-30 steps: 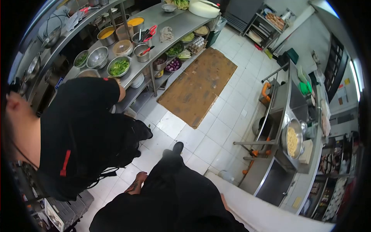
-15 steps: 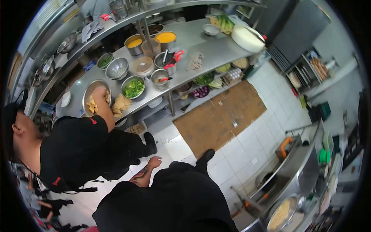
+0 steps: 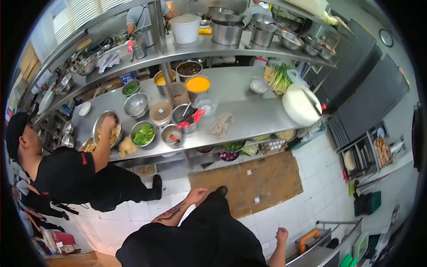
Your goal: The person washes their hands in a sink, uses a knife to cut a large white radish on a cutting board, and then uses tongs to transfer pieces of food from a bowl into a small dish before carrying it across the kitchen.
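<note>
My left hand (image 3: 196, 195), below a tattooed forearm, hangs over the floor near the left end of a brown mat (image 3: 253, 182). Its fingers are loosely curled together with nothing seen in them. Lower right, my right hand (image 3: 281, 235) is closed in a loose fist, no object visible in it, above the white tiles and beside a metal sink unit (image 3: 318, 247). Neither hand touches the steel counter (image 3: 249, 107). My black shoe (image 3: 222, 191) stands on the mat's edge.
A co-worker in black (image 3: 66, 173) stands at the left, one hand in a metal bowl (image 3: 96, 129) of food. Along the counter are a bowl of greens (image 3: 143, 134), an orange-filled pot (image 3: 198, 84), red-handled utensils (image 3: 191, 119), a cloth (image 3: 221, 125) and a big white container (image 3: 301, 105).
The view has tilted up and shifted, showing more of the upper shelf. My right hand has come into view at the lower right. My left hand now hangs nearer the mat.
</note>
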Demonstrator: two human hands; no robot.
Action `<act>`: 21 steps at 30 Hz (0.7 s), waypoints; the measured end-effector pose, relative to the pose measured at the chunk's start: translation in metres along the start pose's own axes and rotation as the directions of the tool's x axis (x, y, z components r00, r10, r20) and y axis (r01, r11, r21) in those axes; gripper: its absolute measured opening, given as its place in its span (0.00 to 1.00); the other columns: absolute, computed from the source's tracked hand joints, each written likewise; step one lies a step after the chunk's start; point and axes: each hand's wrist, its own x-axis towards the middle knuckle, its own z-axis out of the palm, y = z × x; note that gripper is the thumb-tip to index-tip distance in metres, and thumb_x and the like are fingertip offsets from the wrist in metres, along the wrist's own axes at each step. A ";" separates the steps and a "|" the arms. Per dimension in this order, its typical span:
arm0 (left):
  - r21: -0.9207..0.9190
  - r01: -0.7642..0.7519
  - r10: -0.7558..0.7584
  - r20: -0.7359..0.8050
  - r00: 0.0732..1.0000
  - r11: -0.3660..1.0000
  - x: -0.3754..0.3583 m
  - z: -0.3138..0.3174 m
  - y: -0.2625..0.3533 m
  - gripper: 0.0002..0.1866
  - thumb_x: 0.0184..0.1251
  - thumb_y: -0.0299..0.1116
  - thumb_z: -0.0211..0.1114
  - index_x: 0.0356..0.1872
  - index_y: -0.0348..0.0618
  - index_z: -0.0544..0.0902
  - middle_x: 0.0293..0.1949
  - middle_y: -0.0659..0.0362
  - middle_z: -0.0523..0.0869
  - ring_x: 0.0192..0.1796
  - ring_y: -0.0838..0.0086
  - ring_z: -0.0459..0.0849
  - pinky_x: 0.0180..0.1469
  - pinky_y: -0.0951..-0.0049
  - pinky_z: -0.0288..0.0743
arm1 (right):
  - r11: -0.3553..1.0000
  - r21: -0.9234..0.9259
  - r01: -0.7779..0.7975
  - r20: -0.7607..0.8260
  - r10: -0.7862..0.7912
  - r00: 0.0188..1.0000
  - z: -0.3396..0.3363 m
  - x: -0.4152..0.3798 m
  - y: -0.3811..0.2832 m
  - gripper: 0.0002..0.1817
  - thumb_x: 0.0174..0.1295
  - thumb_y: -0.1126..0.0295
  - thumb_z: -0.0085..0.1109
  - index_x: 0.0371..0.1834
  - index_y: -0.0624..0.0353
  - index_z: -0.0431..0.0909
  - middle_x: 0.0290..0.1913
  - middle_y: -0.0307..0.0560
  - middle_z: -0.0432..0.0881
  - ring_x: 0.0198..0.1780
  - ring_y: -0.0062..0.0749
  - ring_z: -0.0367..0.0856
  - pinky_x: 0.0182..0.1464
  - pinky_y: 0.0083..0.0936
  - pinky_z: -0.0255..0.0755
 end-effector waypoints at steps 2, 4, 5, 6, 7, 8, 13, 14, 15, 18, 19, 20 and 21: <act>-0.059 -0.043 0.042 -0.017 0.999 0.997 0.050 0.023 0.033 0.14 0.75 0.34 0.60 0.55 0.45 0.86 0.48 0.53 0.91 0.48 0.65 0.89 0.54 0.67 0.81 | 0.966 -0.022 0.258 0.008 -0.258 0.966 0.012 0.041 -0.044 0.08 0.62 0.75 0.55 0.41 0.60 0.83 0.24 0.41 0.79 0.21 0.25 0.76 0.21 0.27 0.73; -0.313 -0.100 0.096 -0.029 0.995 0.945 0.113 0.049 0.061 0.14 0.76 0.34 0.59 0.55 0.44 0.86 0.49 0.56 0.91 0.46 0.67 0.89 0.52 0.67 0.81 | 0.954 -0.061 0.295 0.066 -0.291 0.954 0.023 0.053 -0.073 0.09 0.62 0.75 0.55 0.42 0.61 0.84 0.25 0.42 0.80 0.21 0.25 0.76 0.22 0.26 0.74; -0.315 -0.109 0.099 -0.048 0.994 0.943 0.143 0.057 0.084 0.14 0.76 0.34 0.59 0.55 0.44 0.86 0.49 0.56 0.91 0.46 0.67 0.89 0.52 0.67 0.81 | 0.940 -0.102 0.325 0.131 -0.311 0.941 0.031 0.064 -0.099 0.10 0.63 0.75 0.56 0.44 0.61 0.84 0.25 0.42 0.81 0.21 0.24 0.76 0.23 0.24 0.74; -0.308 -0.217 0.203 -0.076 0.976 0.926 0.173 0.058 0.120 0.14 0.75 0.34 0.60 0.55 0.44 0.86 0.48 0.55 0.91 0.45 0.67 0.89 0.51 0.67 0.81 | 0.948 -0.085 0.306 0.126 -0.294 0.947 0.044 0.096 -0.073 0.13 0.56 0.76 0.58 0.44 0.60 0.87 0.26 0.46 0.84 0.26 0.28 0.80 0.29 0.26 0.74; -0.295 -0.316 0.300 -0.100 0.949 0.902 0.203 0.057 0.153 0.14 0.75 0.34 0.61 0.55 0.44 0.86 0.47 0.54 0.91 0.44 0.66 0.90 0.49 0.67 0.81 | 0.991 0.031 0.131 0.238 -0.135 0.962 0.043 0.087 -0.092 0.12 0.56 0.75 0.59 0.42 0.58 0.87 0.27 0.49 0.85 0.28 0.30 0.83 0.32 0.30 0.77; -0.207 -0.307 0.297 -0.076 0.952 0.929 0.235 0.054 0.186 0.13 0.74 0.34 0.61 0.54 0.44 0.86 0.45 0.52 0.91 0.43 0.65 0.89 0.47 0.67 0.81 | 0.974 -0.009 0.225 0.338 -0.209 0.918 0.034 0.070 -0.118 0.10 0.65 0.74 0.55 0.40 0.64 0.86 0.28 0.44 0.83 0.28 0.30 0.82 0.32 0.33 0.79; -0.003 -0.414 0.408 -0.172 0.897 0.910 0.402 0.060 0.283 0.14 0.71 0.37 0.61 0.52 0.46 0.86 0.39 0.49 0.89 0.40 0.57 0.88 0.43 0.61 0.80 | 0.908 -0.257 0.331 0.532 -0.153 0.833 0.035 0.120 -0.167 0.10 0.65 0.72 0.56 0.40 0.64 0.86 0.28 0.46 0.84 0.29 0.33 0.83 0.34 0.35 0.79; 0.033 -0.436 0.431 -0.225 0.874 0.899 0.428 0.059 0.293 0.14 0.71 0.37 0.61 0.51 0.46 0.85 0.38 0.49 0.89 0.40 0.55 0.88 0.42 0.58 0.80 | 0.903 -0.271 0.332 0.538 -0.144 0.830 0.029 0.133 -0.179 0.10 0.65 0.72 0.56 0.40 0.64 0.86 0.29 0.46 0.84 0.30 0.34 0.83 0.34 0.35 0.79; 0.075 -0.359 0.365 -0.253 0.896 0.931 0.452 0.053 0.296 0.14 0.70 0.38 0.60 0.51 0.46 0.85 0.38 0.48 0.89 0.41 0.54 0.88 0.43 0.57 0.80 | 0.901 -0.275 0.335 0.540 -0.144 0.830 0.024 0.147 -0.188 0.10 0.64 0.71 0.56 0.40 0.64 0.86 0.29 0.47 0.84 0.30 0.35 0.83 0.35 0.36 0.79; 0.065 -0.245 0.251 -0.377 0.892 0.967 0.522 0.053 0.272 0.16 0.67 0.40 0.63 0.50 0.43 0.84 0.40 0.48 0.89 0.42 0.54 0.87 0.45 0.54 0.80 | 0.928 -0.242 0.282 0.503 -0.129 0.855 0.007 0.185 -0.207 0.10 0.64 0.70 0.56 0.40 0.64 0.85 0.29 0.48 0.85 0.31 0.37 0.84 0.36 0.37 0.79; 0.054 -0.069 0.079 -0.219 0.972 0.996 0.532 0.036 0.281 0.20 0.67 0.41 0.66 0.54 0.40 0.81 0.42 0.50 0.89 0.40 0.61 0.87 0.43 0.59 0.81 | 0.942 -0.233 0.244 0.478 -0.108 0.872 0.000 0.196 -0.209 0.11 0.64 0.70 0.57 0.40 0.64 0.85 0.29 0.48 0.85 0.31 0.37 0.84 0.36 0.37 0.79; -0.154 -0.035 -0.001 -0.226 0.974 0.988 0.540 0.032 0.275 0.23 0.67 0.43 0.67 0.57 0.40 0.79 0.44 0.51 0.88 0.39 0.64 0.87 0.42 0.61 0.82 | 0.947 -0.223 0.232 0.471 -0.104 0.876 -0.004 0.205 -0.216 0.11 0.64 0.69 0.57 0.40 0.64 0.85 0.29 0.49 0.85 0.32 0.38 0.84 0.36 0.37 0.79; -0.349 0.003 -0.088 -0.227 0.970 0.937 0.548 0.029 0.273 0.27 0.68 0.45 0.68 0.61 0.40 0.76 0.45 0.52 0.87 0.38 0.67 0.87 0.40 0.64 0.82 | 0.954 -0.215 0.211 0.459 -0.091 0.884 -0.008 0.215 -0.219 0.11 0.64 0.69 0.57 0.40 0.64 0.85 0.30 0.49 0.85 0.32 0.39 0.84 0.37 0.38 0.79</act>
